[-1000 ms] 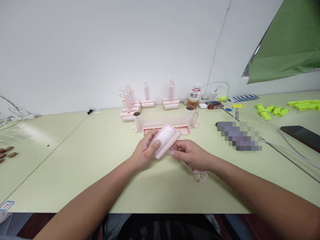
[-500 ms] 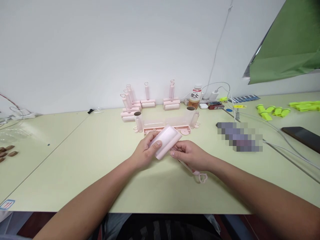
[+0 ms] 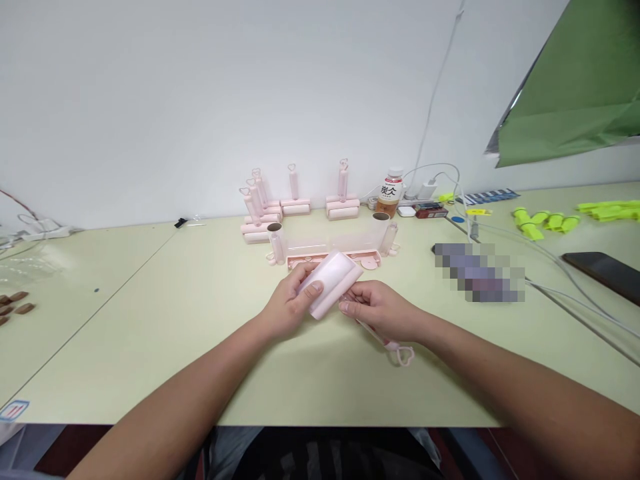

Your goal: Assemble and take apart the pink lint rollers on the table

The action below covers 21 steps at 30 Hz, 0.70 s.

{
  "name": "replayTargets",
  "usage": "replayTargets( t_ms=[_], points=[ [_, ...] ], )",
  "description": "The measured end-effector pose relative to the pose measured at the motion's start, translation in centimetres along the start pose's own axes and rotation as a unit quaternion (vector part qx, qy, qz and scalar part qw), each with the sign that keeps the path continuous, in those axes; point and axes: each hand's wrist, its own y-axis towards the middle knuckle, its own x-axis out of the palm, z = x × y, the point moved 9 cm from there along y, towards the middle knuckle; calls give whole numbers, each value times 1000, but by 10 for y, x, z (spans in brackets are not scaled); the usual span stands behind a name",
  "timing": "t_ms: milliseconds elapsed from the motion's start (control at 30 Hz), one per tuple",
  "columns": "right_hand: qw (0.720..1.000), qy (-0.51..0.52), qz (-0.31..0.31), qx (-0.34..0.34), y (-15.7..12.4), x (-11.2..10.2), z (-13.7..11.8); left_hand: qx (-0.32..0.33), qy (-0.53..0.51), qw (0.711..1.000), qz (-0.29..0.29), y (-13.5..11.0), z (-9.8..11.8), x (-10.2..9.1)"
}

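A pink lint roller [image 3: 334, 280] is tilted above the table, its pale roll lying along a pink cover. My left hand [image 3: 294, 293] is closed around the roller's left side, thumb across the front. My right hand [image 3: 377, 308] is closed on its clear handle [image 3: 369, 329], close to the roller head. A pink heart-shaped ring [image 3: 405, 356] hangs from the handle's lower end. Just behind lie pink trough-shaped covers [image 3: 295, 261], a paper-cored roll [image 3: 275, 237] standing at the left and another roll [image 3: 381, 227] at the right, with loose handles [image 3: 391, 239] beside them.
Several lint rollers [image 3: 257, 227] stand handle-up along the wall. A drink bottle [image 3: 391, 193] stands to their right, near white cables [image 3: 555, 257]. On the right lie a blurred-out object [image 3: 477, 273], a dark phone [image 3: 607, 275] and yellow plastic parts [image 3: 545, 223]. Brown pieces [image 3: 24, 308] lie far left.
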Motion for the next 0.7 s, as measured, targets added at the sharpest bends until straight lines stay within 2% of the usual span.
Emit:
replayTargets(
  t_ms=[333,700],
  points=[
    [1000,-3,-1,-5,0,0,-2,-6,-4,1000,-1,0,-1,0],
    [1000,0,-3,19,-1,1,-2,-5,-12,1000,-1,0,-1,0]
  ],
)
